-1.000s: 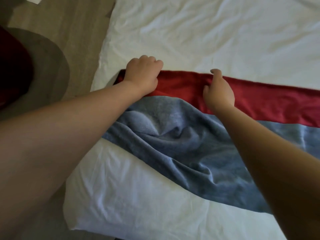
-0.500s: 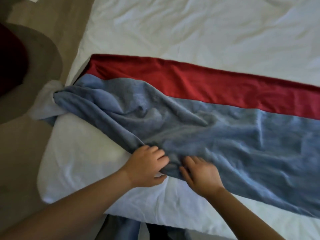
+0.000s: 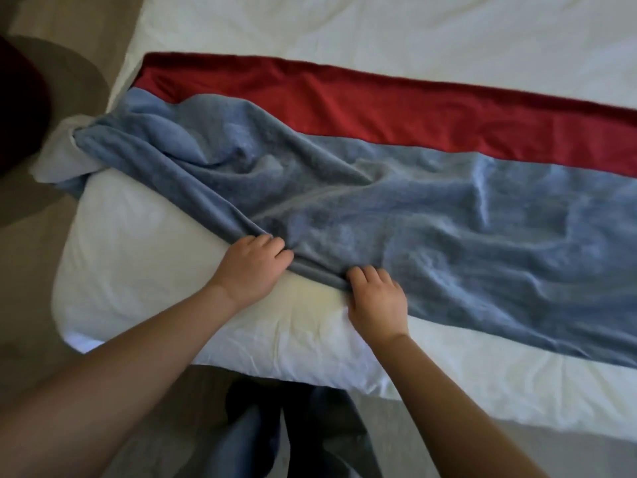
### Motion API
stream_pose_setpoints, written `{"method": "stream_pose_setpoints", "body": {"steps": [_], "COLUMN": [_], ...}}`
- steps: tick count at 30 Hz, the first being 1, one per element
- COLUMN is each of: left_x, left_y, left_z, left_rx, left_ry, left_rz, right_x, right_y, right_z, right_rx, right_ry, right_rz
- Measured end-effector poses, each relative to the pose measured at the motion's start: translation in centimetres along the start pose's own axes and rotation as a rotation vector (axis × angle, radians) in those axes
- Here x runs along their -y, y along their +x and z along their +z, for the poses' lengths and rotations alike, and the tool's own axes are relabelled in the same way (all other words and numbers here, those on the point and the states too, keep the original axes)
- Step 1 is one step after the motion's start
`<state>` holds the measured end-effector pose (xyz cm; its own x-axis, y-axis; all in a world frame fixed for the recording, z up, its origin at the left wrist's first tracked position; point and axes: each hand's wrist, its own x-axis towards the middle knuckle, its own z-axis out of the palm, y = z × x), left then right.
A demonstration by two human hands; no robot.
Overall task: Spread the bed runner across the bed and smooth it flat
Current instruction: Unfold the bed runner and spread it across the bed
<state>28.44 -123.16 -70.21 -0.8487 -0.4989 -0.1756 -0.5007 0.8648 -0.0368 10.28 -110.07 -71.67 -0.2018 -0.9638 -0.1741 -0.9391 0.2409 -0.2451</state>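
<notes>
The bed runner (image 3: 396, 188) is already laid across the bed (image 3: 379, 25), but the blue part is wrinkled and bunched at the left end — smoothing is judged only partly done. Its near edge is pinched by the left hand (image 3: 253, 267) and the right hand (image 3: 377, 298), each grip closed on the cloth.
</notes>
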Motion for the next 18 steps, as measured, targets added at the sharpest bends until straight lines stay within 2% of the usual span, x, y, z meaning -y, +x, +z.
{"method": "stream_pose_setpoints", "body": {"steps": [5, 9, 11, 14, 18], "left_x": [-1.0, -1.3, -1.2, 0.1, 3.3], "left_y": [-1.7, -4.0, -4.3, -3.4, -2.6], "left_z": [0.6, 0.5, 0.1, -0.8, -2.4], "left_rx": [-0.012, 0.078, 0.073, -0.027, -0.19], "left_ry": [-0.019, 0.006, 0.05, 0.136, 0.206], "left_rz": [0.028, 0.118, 0.172, 0.212, 0.057], "right_x": [1.3, 2.3, 2.3, 2.0, 1.4], "right_y": [-0.6, -2.9, -3.5, -3.3, -2.6], "right_z": [-0.3, 0.0, -0.1, -0.4, -0.7], "right_rx": [-0.083, -0.059, -0.045, -0.019, -0.144], "right_ry": [0.046, 0.069, 0.055, -0.01, -0.047], "right_rz": [0.12, 0.104, 0.073, -0.021, -0.12]}}
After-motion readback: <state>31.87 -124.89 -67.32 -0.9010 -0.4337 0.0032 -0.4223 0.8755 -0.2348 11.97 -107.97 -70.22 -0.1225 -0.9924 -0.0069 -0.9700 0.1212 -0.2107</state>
